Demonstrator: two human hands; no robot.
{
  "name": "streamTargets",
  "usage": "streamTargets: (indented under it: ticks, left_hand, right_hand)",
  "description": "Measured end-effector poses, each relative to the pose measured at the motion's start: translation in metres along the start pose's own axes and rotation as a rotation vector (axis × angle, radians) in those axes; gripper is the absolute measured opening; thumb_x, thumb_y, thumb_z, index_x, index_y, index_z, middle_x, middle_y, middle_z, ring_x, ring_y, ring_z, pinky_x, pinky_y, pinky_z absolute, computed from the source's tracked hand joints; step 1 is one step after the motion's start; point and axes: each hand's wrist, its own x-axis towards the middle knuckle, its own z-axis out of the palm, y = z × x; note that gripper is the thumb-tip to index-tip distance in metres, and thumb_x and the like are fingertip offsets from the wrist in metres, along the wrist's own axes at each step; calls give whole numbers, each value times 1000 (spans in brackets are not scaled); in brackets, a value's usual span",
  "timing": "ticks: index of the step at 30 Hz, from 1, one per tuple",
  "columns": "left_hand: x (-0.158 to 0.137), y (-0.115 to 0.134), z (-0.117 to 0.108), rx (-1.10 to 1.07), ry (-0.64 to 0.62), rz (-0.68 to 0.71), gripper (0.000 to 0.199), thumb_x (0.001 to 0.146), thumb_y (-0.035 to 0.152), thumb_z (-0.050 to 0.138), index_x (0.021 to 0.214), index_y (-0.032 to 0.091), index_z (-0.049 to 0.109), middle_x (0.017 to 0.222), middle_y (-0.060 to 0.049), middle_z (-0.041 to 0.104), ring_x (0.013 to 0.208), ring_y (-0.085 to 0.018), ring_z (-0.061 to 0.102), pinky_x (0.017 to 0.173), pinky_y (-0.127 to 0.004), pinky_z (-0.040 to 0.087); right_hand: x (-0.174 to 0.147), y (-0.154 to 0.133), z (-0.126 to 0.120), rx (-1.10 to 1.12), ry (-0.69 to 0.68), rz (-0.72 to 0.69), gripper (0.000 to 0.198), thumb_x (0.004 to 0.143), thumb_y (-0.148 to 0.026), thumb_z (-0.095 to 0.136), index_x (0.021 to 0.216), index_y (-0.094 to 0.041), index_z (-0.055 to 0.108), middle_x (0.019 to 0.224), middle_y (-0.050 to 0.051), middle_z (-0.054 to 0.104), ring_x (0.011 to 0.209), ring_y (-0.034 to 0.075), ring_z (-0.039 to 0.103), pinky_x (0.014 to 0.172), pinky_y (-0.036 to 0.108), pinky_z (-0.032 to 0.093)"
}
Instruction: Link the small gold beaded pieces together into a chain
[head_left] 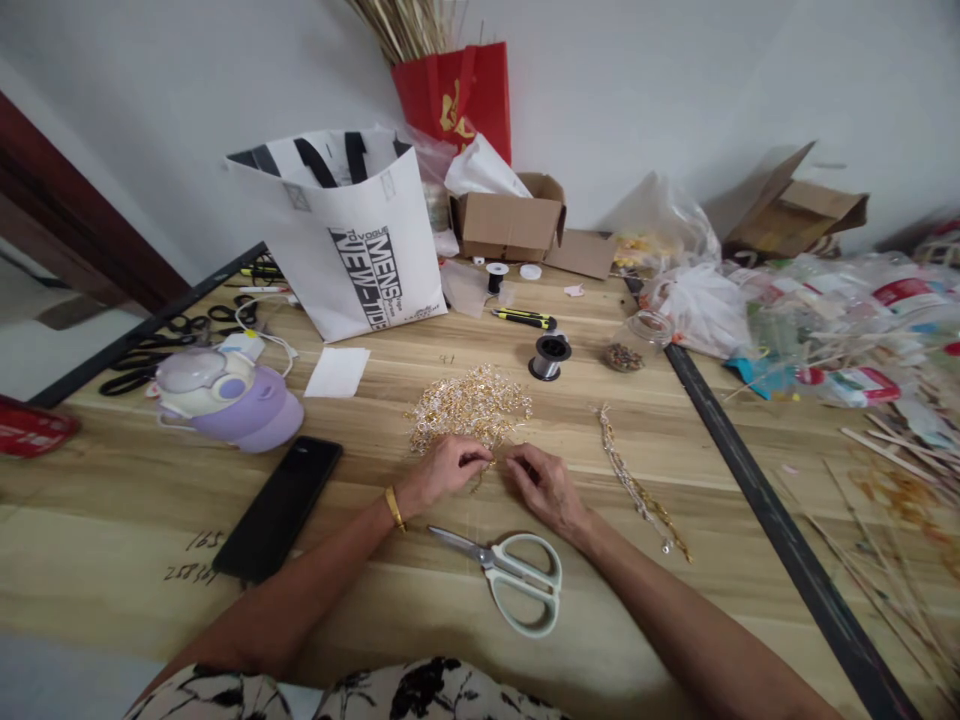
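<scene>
A loose pile of gold and silver chain pieces lies on the wooden table just beyond my hands. My left hand, with a gold bracelet at the wrist, pinches a short gold chain whose end hangs below the fingertips. Close beside it, my right hand has its thumb and fingers bent together; anything between them is too small to make out. Scissors with pale handles lie just below both hands, blades pointing left. To the right, strands of silver and gold chain are laid out lengthwise.
A black phone and a purple fan-like device are on the left. Behind the pile stand a wire spool, a yellow cutter, a white bag and a cardboard box. Plastic bottles clutter the right.
</scene>
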Motion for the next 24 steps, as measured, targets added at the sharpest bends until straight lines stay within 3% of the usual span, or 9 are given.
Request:
streamTargets:
  ticks: [4,8,12,15,20,24]
  left_hand:
    - [-2,8,-7,185,-22,73,14,82,13,55,78,15,68,79,-6,68,76,-17,60,74,-27,44]
    - [-2,10,-11,171,17,29,14,83,16,55,70,14,60,68,-2,60,67,-14,54,67,-25,41]
    - [-1,9,-11,-36,73,23,17,81,22,57,66,14,57,69,-2,58,66,-14,53,63,-24,41]
    - [0,10,-11,-242,71,26,20,79,26,60,64,13,57,80,-5,63,77,-15,58,68,-25,44]
    - [0,17,-13,-492,50,-96,23,72,26,69,59,13,56,96,-10,67,90,-19,61,79,-29,45]
    - [0,19,-10,-673,32,-160,22,68,26,72,60,13,56,94,-9,70,87,-19,63,77,-29,46]
  right_hand:
    - [0,-1,0,3,-5,-22,15,89,-21,47,84,-17,60,70,3,63,59,13,55,56,22,43]
    - [1,-1,0,1,-6,-27,14,89,-19,46,84,-17,60,71,3,63,60,13,56,58,22,43]
    - [1,-2,0,-10,-18,-26,14,89,-19,47,81,-17,59,67,2,61,57,12,54,56,21,42]
    - [1,-2,0,-13,-20,-23,14,89,-19,46,82,-17,59,67,2,61,57,12,54,55,21,41]
    - [1,-3,-1,5,-23,-15,16,89,-20,45,86,-16,60,70,4,64,58,13,55,56,22,43]
    - [2,-3,-2,23,-29,-18,17,90,-21,45,91,-17,61,73,5,65,59,13,56,57,23,44]
